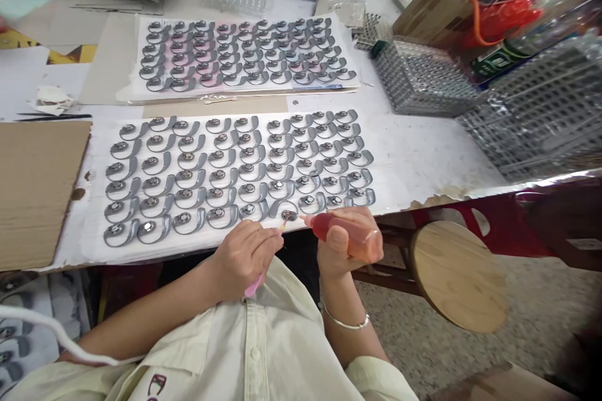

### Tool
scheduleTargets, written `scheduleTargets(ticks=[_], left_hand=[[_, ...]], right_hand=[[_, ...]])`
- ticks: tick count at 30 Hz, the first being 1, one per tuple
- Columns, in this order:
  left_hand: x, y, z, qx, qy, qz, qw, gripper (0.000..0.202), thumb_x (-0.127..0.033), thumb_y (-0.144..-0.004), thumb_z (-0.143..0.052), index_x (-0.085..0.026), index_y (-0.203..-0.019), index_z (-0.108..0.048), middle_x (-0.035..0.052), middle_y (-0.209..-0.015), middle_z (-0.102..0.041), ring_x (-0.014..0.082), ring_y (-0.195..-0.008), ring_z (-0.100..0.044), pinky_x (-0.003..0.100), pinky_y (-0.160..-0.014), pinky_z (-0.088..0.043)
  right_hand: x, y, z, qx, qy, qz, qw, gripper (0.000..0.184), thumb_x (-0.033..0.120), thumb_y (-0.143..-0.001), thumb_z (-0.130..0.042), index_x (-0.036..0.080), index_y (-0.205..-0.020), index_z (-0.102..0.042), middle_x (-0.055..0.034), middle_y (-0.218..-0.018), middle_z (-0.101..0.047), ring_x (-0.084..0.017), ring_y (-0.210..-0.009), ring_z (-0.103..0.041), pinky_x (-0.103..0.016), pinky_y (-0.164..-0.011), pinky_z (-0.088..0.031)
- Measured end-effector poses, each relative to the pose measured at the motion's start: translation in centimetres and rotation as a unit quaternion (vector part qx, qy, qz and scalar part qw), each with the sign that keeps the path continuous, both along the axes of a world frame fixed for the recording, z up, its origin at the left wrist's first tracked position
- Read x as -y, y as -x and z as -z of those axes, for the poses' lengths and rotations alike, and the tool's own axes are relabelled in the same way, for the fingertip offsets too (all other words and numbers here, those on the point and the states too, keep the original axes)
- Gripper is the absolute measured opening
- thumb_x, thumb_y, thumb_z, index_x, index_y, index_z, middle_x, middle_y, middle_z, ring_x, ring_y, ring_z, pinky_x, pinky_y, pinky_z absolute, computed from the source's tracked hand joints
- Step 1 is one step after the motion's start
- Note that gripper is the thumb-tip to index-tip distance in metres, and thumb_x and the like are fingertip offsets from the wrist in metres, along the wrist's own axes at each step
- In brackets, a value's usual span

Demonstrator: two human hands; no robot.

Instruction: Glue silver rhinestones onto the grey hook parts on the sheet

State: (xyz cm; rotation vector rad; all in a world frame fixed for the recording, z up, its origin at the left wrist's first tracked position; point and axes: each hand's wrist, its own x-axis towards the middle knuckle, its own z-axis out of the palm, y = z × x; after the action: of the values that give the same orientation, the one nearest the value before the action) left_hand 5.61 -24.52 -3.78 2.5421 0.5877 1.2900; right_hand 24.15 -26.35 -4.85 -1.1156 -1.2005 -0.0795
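My left hand [245, 258] is closed round a slim pink-handled tool [254, 286], whose yellowish tip points at a small round metal piece with a grey curved band [288, 215]. Too small to make out is the exact kind of that tip. In my right hand [345, 247] lies a squeeze bottle of red liquid [350, 237], tilted so that its nozzle meets or nearly meets the same piece. This piece sits at the near edge of a white sheet [101, 200], turned differently from its neighbours. Rows of similar grey curved pieces [217, 193] cover the sheet.
Behind lies a second sheet of such pieces [254, 66]. Clear plastic trays [423, 78] stack up at the right, near an orange-red bag [505, 19]. Cardboard [42, 194] lies at the left. A round wooden stool [458, 276] stands below the table's right edge.
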Motion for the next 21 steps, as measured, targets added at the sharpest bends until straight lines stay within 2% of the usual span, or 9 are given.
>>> scheduleTargets(ticks=[16,21], left_hand=[[0.01,0.02,-0.17,-0.001,0.003,-0.001,1.000,0.015,-0.007,-0.091,-0.050,-0.008,-0.102,-0.060,0.0154,-0.090,-0.072,0.0216,-0.076,-0.066,0.033,-0.062,-0.053],[-0.07,-0.04,-0.55,-0.007,0.004,-0.003,1.000,0.013,-0.005,-0.087,-0.056,-0.008,-0.099,-0.060,0.0143,-0.088,-0.072,0.0203,-0.071,-0.065,0.032,-0.060,-0.053]], right_hand=[[-0.25,0.04,0.48,0.034,-0.013,0.026,0.999,0.021,0.038,-0.083,-0.067,0.017,-0.085,-0.062,-0.0027,-0.073,-0.063,-0.017,-0.065,-0.059,-0.033,-0.056,-0.049],[-0.04,-0.05,0.50,0.040,-0.008,0.029,0.999,0.020,0.036,-0.083,-0.067,0.017,-0.085,-0.061,-0.0028,-0.072,-0.063,-0.018,-0.064,-0.059,-0.034,-0.056,-0.048]])
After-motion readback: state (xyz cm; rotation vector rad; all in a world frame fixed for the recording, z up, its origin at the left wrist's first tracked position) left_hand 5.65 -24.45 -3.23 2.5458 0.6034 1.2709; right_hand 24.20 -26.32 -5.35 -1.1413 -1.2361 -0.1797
